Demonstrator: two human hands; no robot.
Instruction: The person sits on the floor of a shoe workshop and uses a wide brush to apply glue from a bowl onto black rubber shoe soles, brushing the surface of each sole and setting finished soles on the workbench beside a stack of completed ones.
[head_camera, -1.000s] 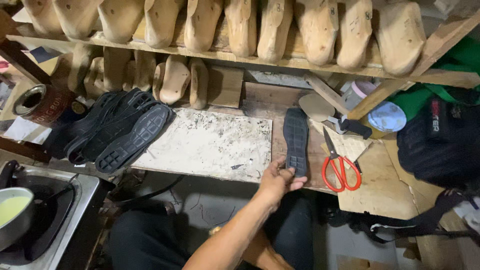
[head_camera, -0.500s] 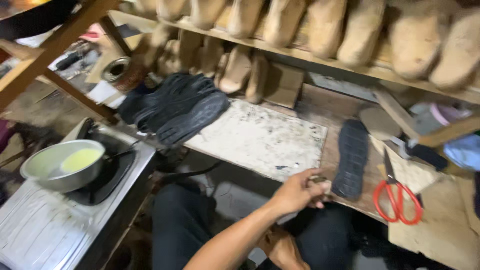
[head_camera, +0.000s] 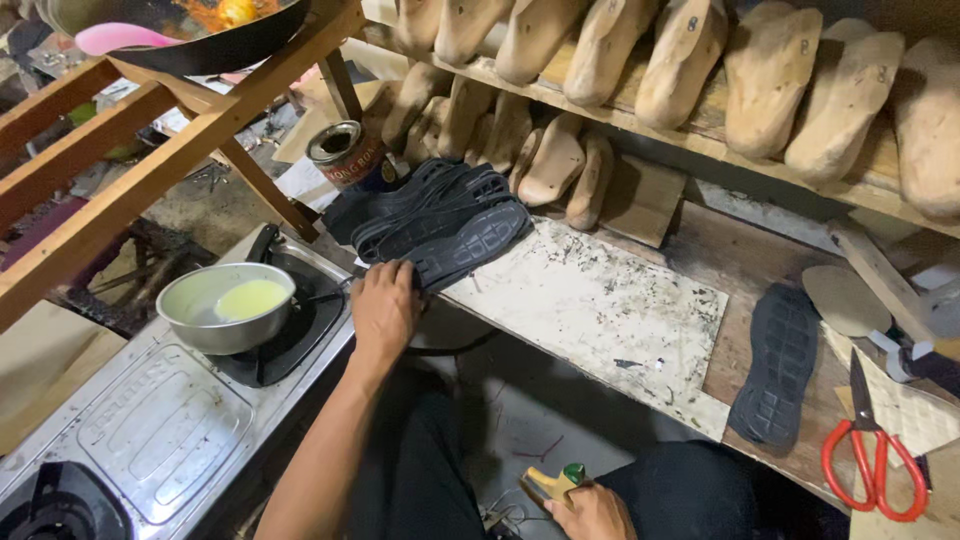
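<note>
The left hand (head_camera: 385, 308) lies palm down on the near end of a stack of black shoe soles (head_camera: 440, 222) at the left end of the desk (head_camera: 735, 265). Its fingers curl over the edge of the lowest sole in a loose grip, though whether they actually pinch it is hidden under the hand. The right hand (head_camera: 592, 512) sits low at the bottom edge, partly cut off, closed around a small tool with a pale handle and a green tip (head_camera: 556, 482); what kind of tool it is cannot be told.

Just behind the stack stands a round tin can (head_camera: 345, 155), open at the top, with a dark printed label around its side, half hidden by the wooden frame (head_camera: 180, 140). A white, ink-stained board (head_camera: 600, 310) covers the middle of the desk. To its right a single black sole (head_camera: 778, 365) lies tread up, well apart from the stack, and red-handled scissors (head_camera: 868, 455) lie near the right edge.

Left of the desk, a metal pan of yellowish liquid (head_camera: 225, 305) rests on a gas stove (head_camera: 150, 430), whose embossed lettering is too faint to read. Wooden shoe forms (head_camera: 760, 75) line the shelf above, their tops cut off.
</note>
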